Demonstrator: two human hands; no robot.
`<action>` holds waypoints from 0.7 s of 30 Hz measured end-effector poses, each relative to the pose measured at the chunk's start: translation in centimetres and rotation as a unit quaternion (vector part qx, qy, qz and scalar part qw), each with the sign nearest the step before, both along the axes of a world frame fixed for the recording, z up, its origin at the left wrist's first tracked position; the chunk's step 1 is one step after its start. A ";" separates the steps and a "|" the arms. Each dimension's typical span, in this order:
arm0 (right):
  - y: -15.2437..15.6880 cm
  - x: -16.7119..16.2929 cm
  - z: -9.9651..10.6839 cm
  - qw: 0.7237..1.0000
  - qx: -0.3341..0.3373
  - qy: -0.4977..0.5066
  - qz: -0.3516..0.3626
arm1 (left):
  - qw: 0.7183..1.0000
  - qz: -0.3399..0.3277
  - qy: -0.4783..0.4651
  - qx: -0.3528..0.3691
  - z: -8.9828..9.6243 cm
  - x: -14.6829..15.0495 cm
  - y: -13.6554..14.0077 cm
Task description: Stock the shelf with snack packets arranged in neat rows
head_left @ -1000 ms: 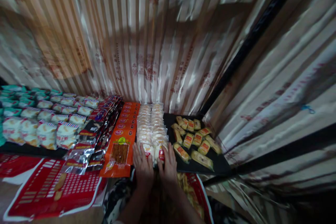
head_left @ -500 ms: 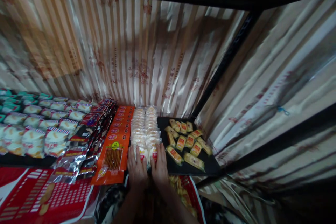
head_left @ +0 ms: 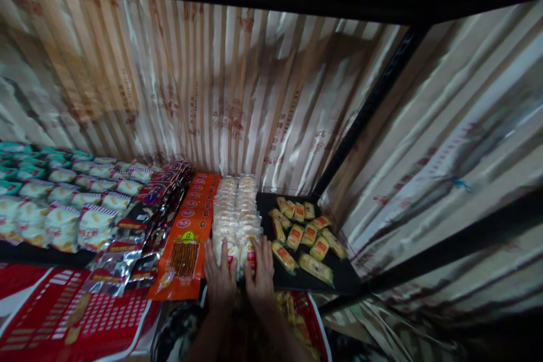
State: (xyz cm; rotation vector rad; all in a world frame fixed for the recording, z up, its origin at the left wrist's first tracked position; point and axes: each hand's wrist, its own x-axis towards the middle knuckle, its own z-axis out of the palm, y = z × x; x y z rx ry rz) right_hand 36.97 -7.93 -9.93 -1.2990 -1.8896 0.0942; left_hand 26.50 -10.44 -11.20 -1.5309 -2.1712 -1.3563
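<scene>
Two rows of small clear-wrapped white snack packets (head_left: 236, 212) run front to back on a black shelf. At the front end of the left row lies my left hand (head_left: 220, 280), fingers stretched out against the packet there. My right hand (head_left: 260, 277) rests likewise on the front packet of the right row, its fingers spread. Both hands touch the packets without wrapping around them, and the thumbs point inward. Left of the rows are overlapping orange snack bags (head_left: 185, 254). Yellow-wrapped snack packets (head_left: 296, 236) lie scattered to the right.
Dark shiny bags (head_left: 142, 220) and rows of white packets (head_left: 97, 223) fill the shelf's left part. A red basket (head_left: 110, 322) stands below left; another red basket (head_left: 316, 317) with yellow packets is under my arms. Black posts (head_left: 373, 104) and striped sheeting (head_left: 237, 90) enclose the shelf.
The view has shifted slightly, so most things sit a little lower and to the right. Both hands stay on the front packets, with little visible movement.
</scene>
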 end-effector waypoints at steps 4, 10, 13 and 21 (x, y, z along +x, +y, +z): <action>-0.7 0.2 0.4 1.000 0.012 -0.016 0.008 | 0.999 0.007 0.038 0.002 0.5 0.0 -0.2; -1.4 1.8 1.1 0.998 0.044 -0.023 0.044 | 0.997 0.019 0.073 -0.003 0.3 0.1 -0.5; -1.3 2.9 1.7 0.996 0.060 -0.024 0.053 | 0.996 0.009 0.094 0.003 0.1 0.0 -0.4; -0.8 4.2 2.5 0.998 0.037 -0.013 0.058 | 0.997 -0.010 0.082 0.010 0.4 -0.1 -0.9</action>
